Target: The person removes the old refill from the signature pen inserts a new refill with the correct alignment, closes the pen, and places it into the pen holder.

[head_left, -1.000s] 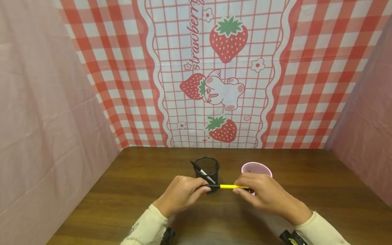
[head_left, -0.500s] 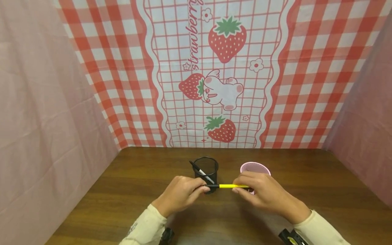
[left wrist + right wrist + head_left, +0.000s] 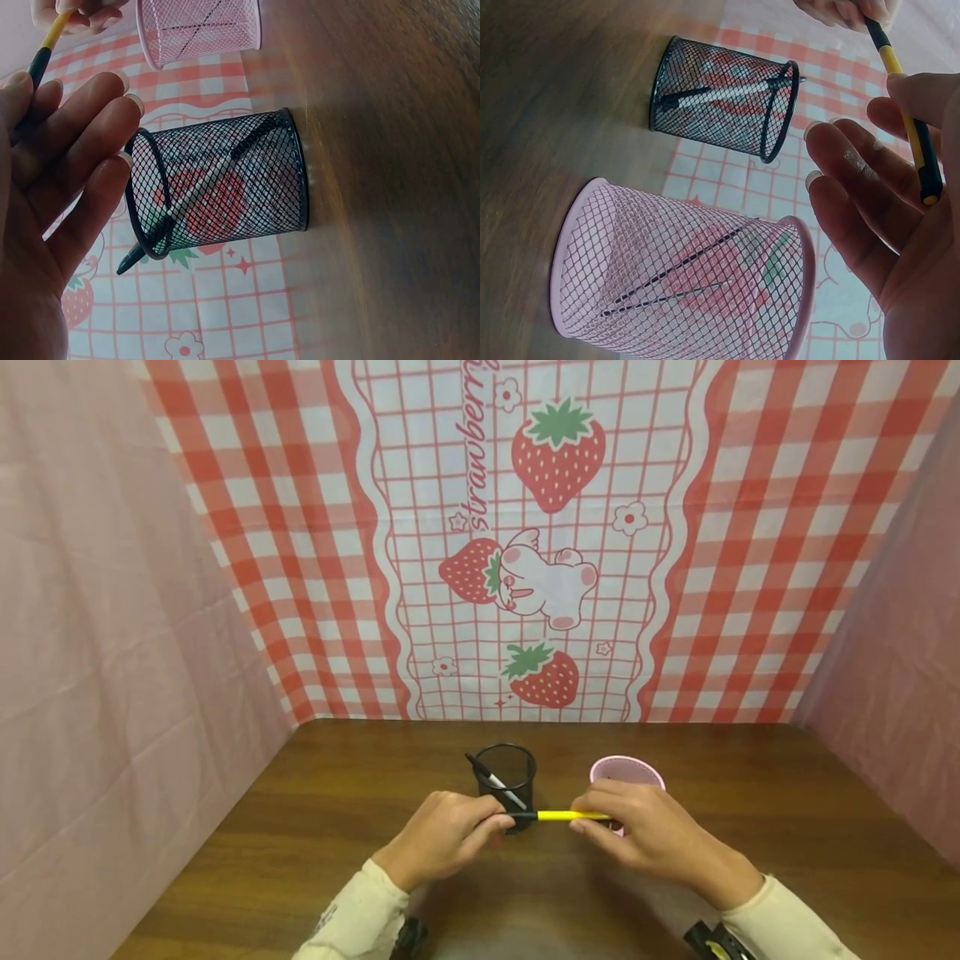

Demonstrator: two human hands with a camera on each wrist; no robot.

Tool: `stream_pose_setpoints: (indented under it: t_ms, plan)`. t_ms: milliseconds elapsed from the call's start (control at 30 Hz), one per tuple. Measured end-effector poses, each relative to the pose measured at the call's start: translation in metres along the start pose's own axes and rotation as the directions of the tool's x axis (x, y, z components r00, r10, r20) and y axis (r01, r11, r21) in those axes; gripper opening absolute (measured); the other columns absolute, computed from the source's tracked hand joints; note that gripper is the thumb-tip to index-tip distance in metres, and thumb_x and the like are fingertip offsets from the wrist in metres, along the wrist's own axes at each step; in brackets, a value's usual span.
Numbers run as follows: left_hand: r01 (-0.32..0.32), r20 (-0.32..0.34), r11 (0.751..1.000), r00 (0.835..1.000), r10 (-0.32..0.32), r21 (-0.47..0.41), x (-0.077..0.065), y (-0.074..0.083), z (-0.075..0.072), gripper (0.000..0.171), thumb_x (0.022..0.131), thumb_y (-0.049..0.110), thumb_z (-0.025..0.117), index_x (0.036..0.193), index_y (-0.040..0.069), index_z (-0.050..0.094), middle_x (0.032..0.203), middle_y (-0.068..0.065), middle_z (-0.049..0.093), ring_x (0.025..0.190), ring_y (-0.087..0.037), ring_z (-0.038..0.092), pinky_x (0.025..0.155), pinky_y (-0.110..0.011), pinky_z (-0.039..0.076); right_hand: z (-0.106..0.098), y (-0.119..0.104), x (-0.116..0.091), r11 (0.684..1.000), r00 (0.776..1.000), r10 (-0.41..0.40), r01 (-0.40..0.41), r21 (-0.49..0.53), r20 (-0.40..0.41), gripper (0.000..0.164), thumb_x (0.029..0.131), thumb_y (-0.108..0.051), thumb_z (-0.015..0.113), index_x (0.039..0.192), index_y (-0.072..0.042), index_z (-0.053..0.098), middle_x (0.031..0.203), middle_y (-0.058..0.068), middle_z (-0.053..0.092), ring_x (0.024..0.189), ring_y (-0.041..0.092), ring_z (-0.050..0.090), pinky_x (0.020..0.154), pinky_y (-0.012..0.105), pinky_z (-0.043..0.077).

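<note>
- Two hands, both yours, share one yellow-and-black pen (image 3: 557, 816), held level above the worktop (image 3: 337, 827).
- Your left hand (image 3: 446, 831) pinches its black part at 9 o'clock; your right hand (image 3: 648, 833) pinches it towards 3 o'clock, with the other fingers loose.
- From that pen, you have a black mesh cup (image 3: 262, 206) at 10 o'clock, upright, with a white-and-black pen (image 3: 489, 776) inside leaning towards 10 o'clock.
- At 2 o'clock stands your pink mesh cup (image 3: 808, 259), partly behind your right hand.
- Strawberry cloth (image 3: 558, 460) hangs at 12 o'clock.
</note>
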State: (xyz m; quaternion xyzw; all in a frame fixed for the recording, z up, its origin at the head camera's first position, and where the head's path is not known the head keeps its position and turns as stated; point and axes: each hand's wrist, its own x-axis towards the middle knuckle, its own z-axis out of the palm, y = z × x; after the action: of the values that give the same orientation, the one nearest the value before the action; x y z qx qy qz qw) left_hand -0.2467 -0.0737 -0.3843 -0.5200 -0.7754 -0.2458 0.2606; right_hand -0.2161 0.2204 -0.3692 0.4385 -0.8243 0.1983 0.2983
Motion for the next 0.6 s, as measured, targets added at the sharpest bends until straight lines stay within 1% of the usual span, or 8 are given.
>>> stream_pose_setpoints:
  t_ms: [133,300,600]
  plan:
    - [0.005,0.009,1.000,1.000,-0.005,-0.003,0.0007,0.0007,-0.0011,0.017,0.102,0.025,0.061,0.086,0.019,0.064,0.068,0.016,0.063,0.058,0.012,0.048,0.053,-0.012,0.043,-0.0005,-0.0001,0.0008,1.000,1.000,0.000,0.000,-0.007,0.003,0.015,0.085,-0.021,0.081,0.096,-0.024,0.072,0.093,-0.019,0.064,0.080,-0.002,0.059,0.071,0.027,0.052]
    - [0.015,0.024,1.000,1.000,-0.015,-0.013,0.0011,0.0009,-0.0014,0.019,0.102,0.026,0.060,0.086,0.019,0.063,0.067,0.016,0.063,0.059,0.012,0.050,0.054,-0.011,0.044,-0.0009,0.0002,0.0005,1.000,1.000,0.003,-0.003,-0.010,0.003,0.012,0.086,-0.022,0.080,0.095,-0.023,0.073,0.094,-0.019,0.064,0.082,-0.001,0.060,0.072,0.027,0.052]
    - [0.034,0.046,0.999,0.998,-0.032,-0.037,0.0004,0.0011,-0.0014,0.024,0.103,0.027,0.058,0.081,0.019,0.062,0.065,0.016,0.060,0.057,0.012,0.047,0.054,-0.010,0.042,-0.0009,0.0001,0.0004,1.000,1.000,-0.005,0.005,0.002,-0.011,0.012,0.085,-0.021,0.081,0.094,-0.022,0.073,0.093,-0.019,0.063,0.080,0.000,0.059,0.071,0.025,0.051]
